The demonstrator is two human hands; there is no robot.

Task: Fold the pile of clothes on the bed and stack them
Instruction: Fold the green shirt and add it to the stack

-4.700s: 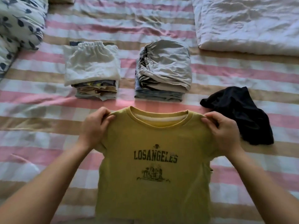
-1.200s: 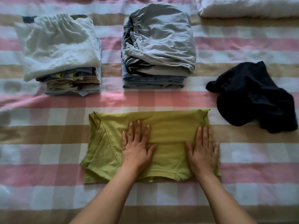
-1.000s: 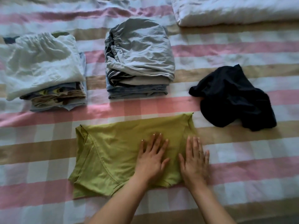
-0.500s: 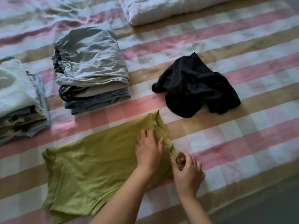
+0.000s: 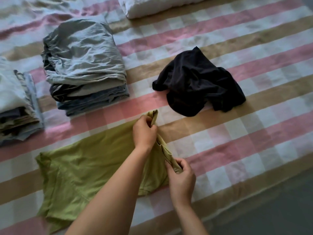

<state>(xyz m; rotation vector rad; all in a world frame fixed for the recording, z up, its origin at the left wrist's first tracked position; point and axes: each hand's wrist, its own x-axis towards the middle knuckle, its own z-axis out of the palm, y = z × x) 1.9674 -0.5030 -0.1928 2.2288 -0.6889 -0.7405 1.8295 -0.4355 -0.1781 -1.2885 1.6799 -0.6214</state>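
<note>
Now pinching at two corners

Left hand [image 5: 144, 131] pinches the green shirt's [image 5: 84, 167] far right corner, right hand [image 5: 182, 175] its near one; the shirt lies on the striped bed [image 5: 237, 133]. Farther off: crumpled black garment [image 5: 198, 82], grey stack [image 5: 83, 65], pale stack [image 5: 15, 107].

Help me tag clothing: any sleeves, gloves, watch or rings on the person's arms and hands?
None visible. The left forearm and right forearm are bare to the frame's edge. The left hand and right hand are ungloved, with no watch, bracelet or ring showing.
</note>
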